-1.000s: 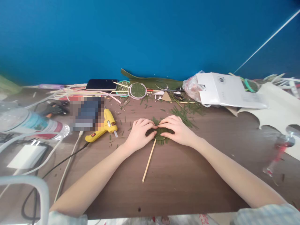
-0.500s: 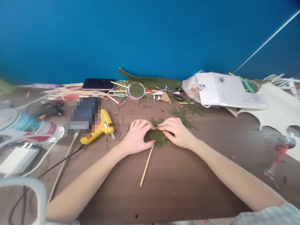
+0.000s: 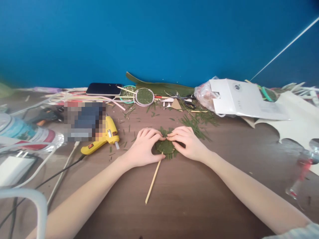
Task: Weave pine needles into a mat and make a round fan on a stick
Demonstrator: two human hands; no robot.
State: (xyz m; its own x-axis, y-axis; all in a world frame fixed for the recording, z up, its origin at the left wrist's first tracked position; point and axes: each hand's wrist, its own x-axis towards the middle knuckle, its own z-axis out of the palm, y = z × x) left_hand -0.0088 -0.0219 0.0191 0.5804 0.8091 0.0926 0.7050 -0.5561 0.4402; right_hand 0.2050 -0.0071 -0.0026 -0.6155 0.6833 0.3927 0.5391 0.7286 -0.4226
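Note:
A round green leaf disc [image 3: 165, 147] lies on the table with leaf strips poking out around its rim. A thin wooden stick [image 3: 153, 181] extends from its near edge towards me. My left hand [image 3: 146, 147] curves round the disc's left side, fingers at its far edge and thumb near the top of the stick. From the right, my right hand [image 3: 188, 142] presses fingertips on the disc's far edge, its thumb on the right side. The fingertips of both hands almost meet, and they cover parts of the rim.
To the left are a yellow glue gun [image 3: 102, 137], a plastic bottle [image 3: 27, 132], a white charger [image 3: 16, 167] and cables. Cut leaf strips [image 3: 195, 124] lie behind my right hand. Along the wall are a phone [image 3: 104, 89], a finished-looking round fan [image 3: 144, 97], scissors [image 3: 189, 104] and a white package [image 3: 245, 98].
The view has shifted slightly. The near end of the stick has swung a little towards the lower left. Both hands stay at the disc, with little change in their grip.

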